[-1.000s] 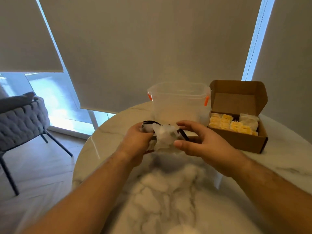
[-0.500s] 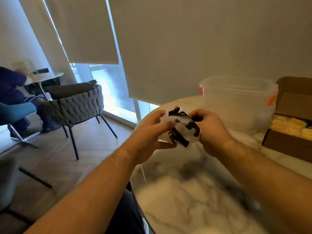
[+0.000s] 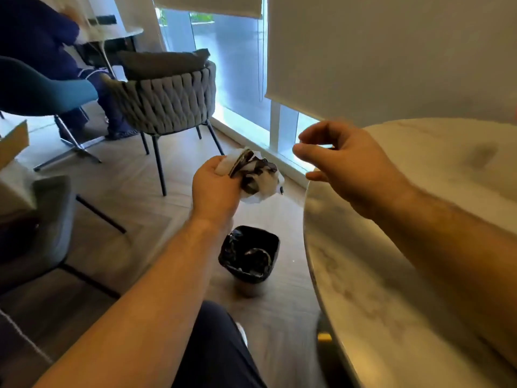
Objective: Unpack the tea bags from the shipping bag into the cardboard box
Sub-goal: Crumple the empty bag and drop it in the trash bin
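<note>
Knee (image 3: pixel 218 345) in dark trousers at bottom centre, both bare forearms reaching forward over it. Round marble table (image 3: pixel 391 275) on the right; the right forearm crosses above its top. Wood floor to the left of the table. Small black bin (image 3: pixel 249 254) with a black liner stands on the floor just beside the table edge, something dark inside, cannot tell what.

Left hand (image 3: pixel 215 189) is out over the floor, off the table, higher in view than the bin. Its fingers are curled tight round the crumpled shipping bag (image 3: pixel 260 177), white plastic with black print, scrunched into a ball that sticks out to the right of the fist. Bag touches nothing but that hand.

Right hand (image 3: pixel 344 163) is near the bag but apart from it, at the table edge, fingers loosely bent with thumb and forefinger close together, holding nothing.

Grey upholstered chair (image 3: pixel 42 219) at left, blurred. Further back a grey woven armchair (image 3: pixel 167 102) with a dark cushion, then a teal chair (image 3: pixel 42 88) with a seated person in dark blue clothes (image 3: pixel 42 37) at a small white table (image 3: pixel 120 32). Pale roller blinds (image 3: pixel 391 51) cover most of the window behind.
</note>
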Available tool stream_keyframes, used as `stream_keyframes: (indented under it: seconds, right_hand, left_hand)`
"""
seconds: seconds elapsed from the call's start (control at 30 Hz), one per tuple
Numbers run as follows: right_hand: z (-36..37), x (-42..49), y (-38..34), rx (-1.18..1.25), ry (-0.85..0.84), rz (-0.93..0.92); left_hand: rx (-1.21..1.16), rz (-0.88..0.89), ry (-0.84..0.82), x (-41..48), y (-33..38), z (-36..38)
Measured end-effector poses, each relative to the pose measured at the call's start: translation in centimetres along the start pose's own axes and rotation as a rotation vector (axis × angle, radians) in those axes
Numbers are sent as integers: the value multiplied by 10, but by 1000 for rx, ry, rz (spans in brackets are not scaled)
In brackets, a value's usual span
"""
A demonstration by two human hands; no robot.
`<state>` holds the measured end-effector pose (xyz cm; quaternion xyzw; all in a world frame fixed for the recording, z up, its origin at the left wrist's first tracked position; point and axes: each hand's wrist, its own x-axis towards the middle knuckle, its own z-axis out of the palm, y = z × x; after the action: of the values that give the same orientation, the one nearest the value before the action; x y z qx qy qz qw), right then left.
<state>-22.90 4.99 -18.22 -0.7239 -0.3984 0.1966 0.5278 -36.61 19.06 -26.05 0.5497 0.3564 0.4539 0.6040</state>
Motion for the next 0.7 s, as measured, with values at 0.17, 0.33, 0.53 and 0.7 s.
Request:
stream_keyframes:
  seconds: [0.17,0.33,0.53,0.7]
  right_hand:
    - [66,58,-3,-312,-240,125]
    - [126,122,16,-471,-407,295]
    - [197,198,64,-708,-548,434]
    - [263,210,124,-1052,-542,268]
  left_hand:
    - [-177,-53,114,53,-49,2]
    - [-321,-145,188,104,-93,2]
    - [-442,-314,56,137,-158,-26]
    - [-291,-490,43,147,-234,-70]
